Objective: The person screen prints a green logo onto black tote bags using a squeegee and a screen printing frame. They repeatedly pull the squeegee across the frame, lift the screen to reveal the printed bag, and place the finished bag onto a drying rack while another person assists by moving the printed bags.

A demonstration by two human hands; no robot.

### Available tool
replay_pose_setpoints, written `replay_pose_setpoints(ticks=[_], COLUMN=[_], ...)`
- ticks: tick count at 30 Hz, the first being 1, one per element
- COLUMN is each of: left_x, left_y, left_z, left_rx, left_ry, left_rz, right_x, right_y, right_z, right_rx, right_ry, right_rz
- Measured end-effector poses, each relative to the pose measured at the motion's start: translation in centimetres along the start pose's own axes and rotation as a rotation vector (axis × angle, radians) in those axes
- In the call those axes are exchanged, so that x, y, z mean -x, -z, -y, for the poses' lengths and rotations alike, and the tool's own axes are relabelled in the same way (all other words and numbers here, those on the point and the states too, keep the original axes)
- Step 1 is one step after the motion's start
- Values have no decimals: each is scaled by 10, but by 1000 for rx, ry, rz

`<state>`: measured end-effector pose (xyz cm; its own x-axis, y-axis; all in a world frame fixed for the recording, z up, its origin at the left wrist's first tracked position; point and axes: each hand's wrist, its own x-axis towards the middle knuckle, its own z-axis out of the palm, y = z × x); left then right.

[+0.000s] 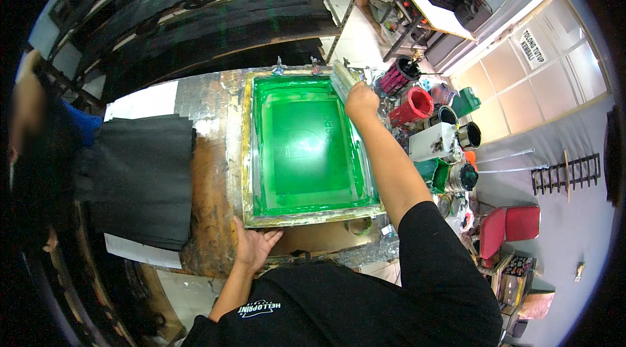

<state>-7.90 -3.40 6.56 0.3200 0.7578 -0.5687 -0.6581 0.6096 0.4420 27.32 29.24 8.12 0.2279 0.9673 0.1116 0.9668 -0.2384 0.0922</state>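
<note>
A screen printing frame (250,171) lies on the worktable, its mesh (306,145) covered in green ink with faint darker shapes showing through. At the frame's far right corner, my right hand (360,100) is closed around a squeegee (342,81), which stands tilted along the frame's right side. My left hand (255,246) is at the near left corner, just below the frame's near edge. Its fingers are spread and hold nothing; whether the fingertips touch the frame, I cannot tell. Hinge clamps (279,66) stand at the frame's far edge.
A stack of black sheets (143,177) lies left of the frame, beside a person in dark clothing (45,145). Ink pots, including a red container (412,107), crowd the table's right side. Racks of dark sheets (215,34) stand behind. A red chair (508,229) is at the right.
</note>
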Motion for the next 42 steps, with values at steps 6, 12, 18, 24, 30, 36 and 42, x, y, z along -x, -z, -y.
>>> replay_pose_setpoints(ticks=[6, 12, 18, 24, 30, 36, 42], left_x=[-3, -2, -1, -5, -4, -4, -2], left_y=[2, -1, 1, 5, -2, 0, 0], left_z=[-1, -1, 0, 5, 2, 1, 1], left_rx=[-40, -46, -53, -64, -47, -46, -27], left_ry=[17, 2, 5, 4, 11, 6, 7], left_rz=[52, 36, 35, 18, -20, 19, -20], right_x=[5, 0, 1, -5, -10, -6, -5], right_y=[6, 31, 27, 15, 10, 4, -6], right_z=[78, 149, 145, 50, -15, -5, 68], right_rx=[-156, -184, -178, -141, -96, -29, -60], right_ry=[123, 238, 178, 103, -7, -20, 237], right_rz=[95, 218, 264, 179, 61, 73, 81])
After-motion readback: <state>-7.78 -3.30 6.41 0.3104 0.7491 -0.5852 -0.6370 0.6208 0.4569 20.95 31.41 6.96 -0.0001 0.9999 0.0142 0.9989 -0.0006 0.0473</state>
